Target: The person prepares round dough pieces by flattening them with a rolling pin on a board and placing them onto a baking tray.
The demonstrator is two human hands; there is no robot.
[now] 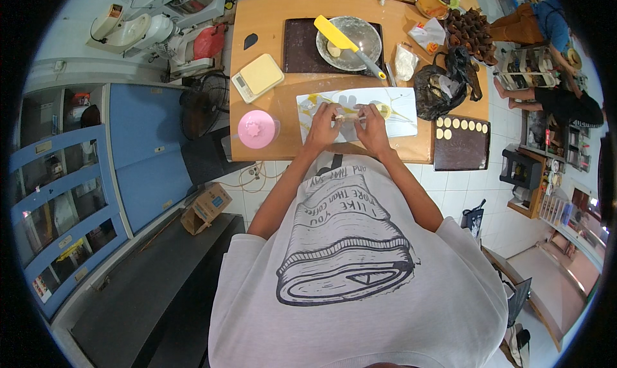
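Both my hands are over a white marble-patterned board (pixel 406 98) with yellow streaks at the table's near edge. My left hand (pixel 325 125) and my right hand (pixel 371 129) are closed on the two ends of a short pale stick (pixel 349 117), like a small rolling pin; my fingers partly hide it. A round yellowish piece (pixel 384 109) lies beside my right fingers. Beyond the board, a metal bowl (pixel 367 39) holds a lump of dough (pixel 333 49), with a yellow spatula (pixel 337 34) laid across it. Several pale dough discs (pixel 448 123) lie in rows on a dark tray (pixel 466 151) at the right.
Left of the board are a cream kitchen scale (pixel 262 76) and a pink round container (pixel 257 129). A black plastic bag (pixel 443 88), a white packet (pixel 405 63) and brown paper cups (pixel 470 34) crowd the right. Under the bowl is a dark tray (pixel 299 47). Another person (pixel 559 66) is at far right.
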